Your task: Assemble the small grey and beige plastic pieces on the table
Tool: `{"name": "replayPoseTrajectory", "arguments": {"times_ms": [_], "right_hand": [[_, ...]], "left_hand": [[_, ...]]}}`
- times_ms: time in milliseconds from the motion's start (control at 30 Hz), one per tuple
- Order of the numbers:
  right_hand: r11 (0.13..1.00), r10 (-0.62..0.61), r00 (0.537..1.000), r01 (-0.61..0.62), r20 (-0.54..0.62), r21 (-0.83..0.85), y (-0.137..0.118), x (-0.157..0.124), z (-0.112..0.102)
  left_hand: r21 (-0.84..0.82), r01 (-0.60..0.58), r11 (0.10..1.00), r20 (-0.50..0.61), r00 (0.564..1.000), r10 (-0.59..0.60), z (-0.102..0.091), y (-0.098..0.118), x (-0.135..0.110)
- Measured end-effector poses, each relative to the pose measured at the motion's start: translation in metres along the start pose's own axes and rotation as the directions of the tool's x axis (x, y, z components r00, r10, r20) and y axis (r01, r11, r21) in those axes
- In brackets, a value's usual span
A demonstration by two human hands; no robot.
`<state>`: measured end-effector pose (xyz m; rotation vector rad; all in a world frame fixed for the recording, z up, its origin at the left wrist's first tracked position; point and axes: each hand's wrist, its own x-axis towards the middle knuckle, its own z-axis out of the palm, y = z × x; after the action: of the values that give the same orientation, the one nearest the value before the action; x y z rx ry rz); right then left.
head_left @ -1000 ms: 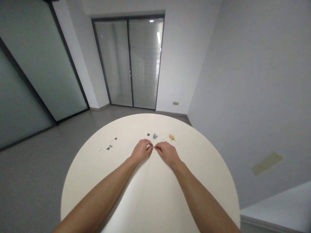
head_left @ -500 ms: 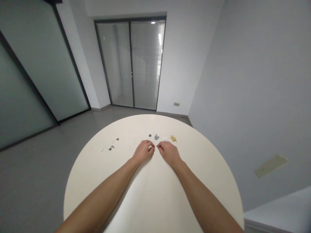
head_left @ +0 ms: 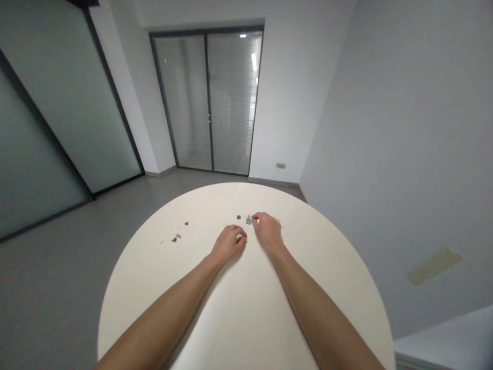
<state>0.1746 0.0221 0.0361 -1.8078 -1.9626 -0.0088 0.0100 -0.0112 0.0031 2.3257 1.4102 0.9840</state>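
The right hand (head_left: 267, 231) reaches a small grey plastic brick (head_left: 249, 220) on the round bench (head_left: 246, 200) — whether it grips, one cannot tell — while the left hand (head_left: 229, 244) curls closed around a small white piece (head_left: 241, 237).

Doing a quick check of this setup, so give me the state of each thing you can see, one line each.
Left hand: curled, fingers over a small white piece.
Right hand: fingertips pinched beside a grey piece.
Pale yellow pieces: partly hidden behind the right hand.
Dark piece: lying loose, apart from the hands.
Far-left pieces: scattered, lying apart.
Sliding glass door: shut, blinds down.
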Motion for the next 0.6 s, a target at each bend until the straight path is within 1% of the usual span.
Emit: {"name": "replayPoseTrajectory", "arguments": {"times_ms": [167,333,500,600], "right_hand": [[0.999,0.015,1.0,-0.016,-0.015,-0.051,-0.004,0.007,0.006],[0.995,-0.013,1.0,0.013,-0.006,-0.097,-0.006,0.006,0.01],[0.996,-0.045,0.999,0.045,0.003,-0.073,-0.008,0.002,0.012],[0.998,-0.038,0.999,0.038,0.003,-0.042,-0.008,0.0,0.013]], "left_hand": [[-0.005,0.0,1.0,-0.011,1.0,0.0,0.001,0.0,-0.001],[0.004,-0.001,1.0,-0.015,1.0,0.001,0.001,0.0,-0.002],[0.011,0.005,1.0,-0.015,1.0,-0.005,0.0,0.003,-0.002],[0.01,0.009,1.0,-0.012,1.0,-0.009,0.0,0.004,-0.001]]}}
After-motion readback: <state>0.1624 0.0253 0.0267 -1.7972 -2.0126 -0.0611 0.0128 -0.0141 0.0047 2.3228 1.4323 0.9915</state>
